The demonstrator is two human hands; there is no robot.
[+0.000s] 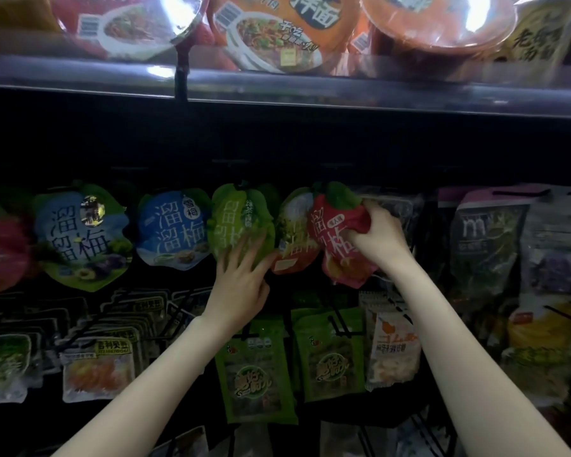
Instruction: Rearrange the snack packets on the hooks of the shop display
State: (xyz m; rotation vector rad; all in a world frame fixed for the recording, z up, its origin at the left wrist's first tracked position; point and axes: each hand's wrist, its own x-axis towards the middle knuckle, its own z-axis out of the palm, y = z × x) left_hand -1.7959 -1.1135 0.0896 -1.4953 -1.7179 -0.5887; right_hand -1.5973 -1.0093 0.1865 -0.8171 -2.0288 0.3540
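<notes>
Along the upper row of hooks, plum-shaped snack packets are hung side by side, and the work is seen to be in mid-course. A red packet [340, 235] is gripped at its upper right edge by the right hand [378, 234], fingers curled into the crumpled film; it is held near the hook line, just beside a half-hidden packet [294, 232] on its left. Whether its hole is on a hook cannot be told, the top being in shadow. A green packet [241, 222] is steadied by the left hand [241, 285], whose fingers are spread flat against its face. Two blue packets [173, 229] and [80, 232] further left are judged already settled. Lower rows, with green pouches [257, 374], look crowded and uneven, so much tidying is thought to remain.
</notes>
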